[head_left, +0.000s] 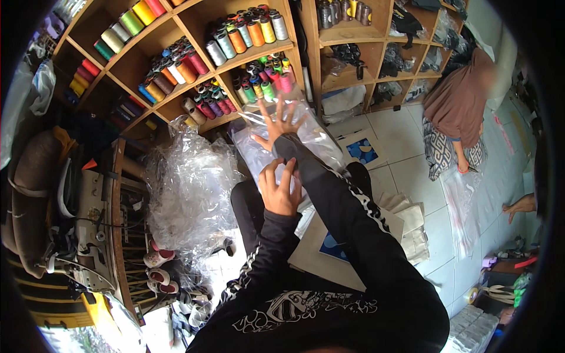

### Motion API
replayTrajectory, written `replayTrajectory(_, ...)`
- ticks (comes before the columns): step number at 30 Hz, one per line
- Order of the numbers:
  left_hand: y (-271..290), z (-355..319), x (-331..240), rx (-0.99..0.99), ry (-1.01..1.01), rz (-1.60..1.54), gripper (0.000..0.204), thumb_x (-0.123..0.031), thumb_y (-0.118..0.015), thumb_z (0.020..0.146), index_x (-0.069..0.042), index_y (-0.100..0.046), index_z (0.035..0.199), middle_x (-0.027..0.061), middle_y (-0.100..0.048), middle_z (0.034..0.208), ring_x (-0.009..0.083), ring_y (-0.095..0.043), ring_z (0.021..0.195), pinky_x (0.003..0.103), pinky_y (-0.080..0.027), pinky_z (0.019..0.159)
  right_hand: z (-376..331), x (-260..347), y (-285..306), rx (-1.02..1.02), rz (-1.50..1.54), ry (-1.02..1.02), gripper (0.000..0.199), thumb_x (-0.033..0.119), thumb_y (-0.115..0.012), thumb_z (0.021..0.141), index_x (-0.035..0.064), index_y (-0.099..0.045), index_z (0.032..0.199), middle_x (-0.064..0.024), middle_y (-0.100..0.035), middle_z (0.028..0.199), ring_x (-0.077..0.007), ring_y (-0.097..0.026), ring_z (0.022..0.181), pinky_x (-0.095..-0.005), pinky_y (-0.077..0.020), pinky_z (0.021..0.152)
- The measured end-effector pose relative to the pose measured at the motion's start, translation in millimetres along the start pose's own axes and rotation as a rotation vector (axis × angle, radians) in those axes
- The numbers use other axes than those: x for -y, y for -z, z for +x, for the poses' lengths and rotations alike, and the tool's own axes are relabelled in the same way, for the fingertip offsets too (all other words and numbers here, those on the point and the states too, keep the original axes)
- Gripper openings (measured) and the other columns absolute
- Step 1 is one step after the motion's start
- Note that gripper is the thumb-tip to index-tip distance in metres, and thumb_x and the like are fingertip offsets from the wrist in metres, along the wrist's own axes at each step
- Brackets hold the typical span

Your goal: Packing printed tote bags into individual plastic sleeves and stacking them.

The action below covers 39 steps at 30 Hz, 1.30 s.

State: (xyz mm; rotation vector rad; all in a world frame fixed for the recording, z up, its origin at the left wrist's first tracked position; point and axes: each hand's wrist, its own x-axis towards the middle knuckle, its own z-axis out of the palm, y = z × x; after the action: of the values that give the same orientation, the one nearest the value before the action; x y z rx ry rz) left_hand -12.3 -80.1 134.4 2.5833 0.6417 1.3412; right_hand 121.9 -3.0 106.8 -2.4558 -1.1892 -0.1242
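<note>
My right hand (282,123) lies with its fingers spread over a stack of clear plastic sheets or bags (318,135) in front of my knees. Closer to me, my left hand (281,189) is beside my right forearm, its fingers bent but apart, with nothing visible in them. Its fingertips are next to the right sleeve; whether they touch it I cannot tell. Beside my right leg lies a cream cloth piece with a blue patterned patch (334,246), partly hidden by my right arm. A similar cream piece with a blue print (361,151) is on the floor beyond.
Crumpled clear plastic (191,182) heaps up at left, next to a sewing machine (91,206). Wooden shelves (223,65) of thread cones stand ahead. Folded cream cloth (409,226) lies at right. Another person (459,112) sits farther right, handling plastic; someone else's hand (519,206) shows nearby.
</note>
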Motion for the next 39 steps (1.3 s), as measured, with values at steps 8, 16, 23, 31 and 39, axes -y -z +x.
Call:
replayTrajectory(8, -36, 7, 63, 0.161, 0.109, -0.042, 0.012, -0.009, -0.058, 0.079, -0.007, -0.064, 0.090, 0.0120, -0.062, 0.087, 0.0285, -0.061, 0.076, 0.037, -0.048, 0.066, -85, -67, -114, 0.039, -0.084, 0.820, 0.029, 0.023, -0.048, 0.080, 0.0080, -0.057, 0.103, -0.0210, -0.059, 0.100, -0.0367, -0.056, 0.096, -0.0498, -0.0434, 0.079)
replayTrajectory(16, -30, 3, 66, 0.163, 0.151, -0.106, 0.015, -0.007, -0.058, 0.080, -0.004, -0.065, 0.092, 0.0150, -0.064, 0.082, 0.0251, -0.063, 0.068, 0.033, -0.050, 0.061, -199, -158, 107, 0.345, -0.127, 0.157, 0.055, 0.046, -0.067, 0.069, -0.0008, -0.053, 0.094, -0.0187, -0.060, 0.090, -0.0325, -0.060, 0.087, -0.0416, -0.0470, 0.073)
replayTrajectory(23, -44, -1, 66, 0.196, 0.149, -0.050, 0.014, -0.012, -0.058, 0.081, -0.007, -0.067, 0.091, 0.0123, -0.065, 0.084, 0.0253, -0.064, 0.072, 0.033, -0.050, 0.066, -247, -224, 113, 0.714, 0.263, -0.349, 0.073, 0.051, -0.078, 0.054, -0.0021, -0.058, 0.100, -0.0179, -0.063, 0.092, -0.0310, -0.061, 0.088, -0.0357, -0.0475, 0.078)
replayTrajectory(31, -41, 6, 69, 0.207, 0.179, -0.032, 0.014, -0.014, -0.058, 0.081, -0.007, -0.067, 0.090, 0.0126, -0.065, 0.084, 0.0257, -0.064, 0.072, 0.033, -0.050, 0.064, -215, -208, 233, 0.920, 0.716, -0.173, 0.032, 0.018, -0.073, 0.070, -0.0007, -0.062, 0.093, -0.0117, -0.065, 0.078, -0.0223, -0.062, 0.073, -0.0303, -0.0448, 0.064)
replayTrajectory(39, -43, 7, 67, 0.272, 0.226, -0.053, 0.019, -0.024, -0.058, 0.082, -0.009, -0.067, 0.088, 0.0105, -0.065, 0.087, 0.0308, -0.063, 0.074, 0.037, -0.050, 0.065, -266, -133, 273, 0.358, -0.155, 0.371, 0.014, 0.008, -0.058, 0.069, 0.0085, -0.053, 0.082, -0.0157, -0.051, 0.104, -0.0340, -0.051, 0.099, -0.0412, -0.0425, 0.079)
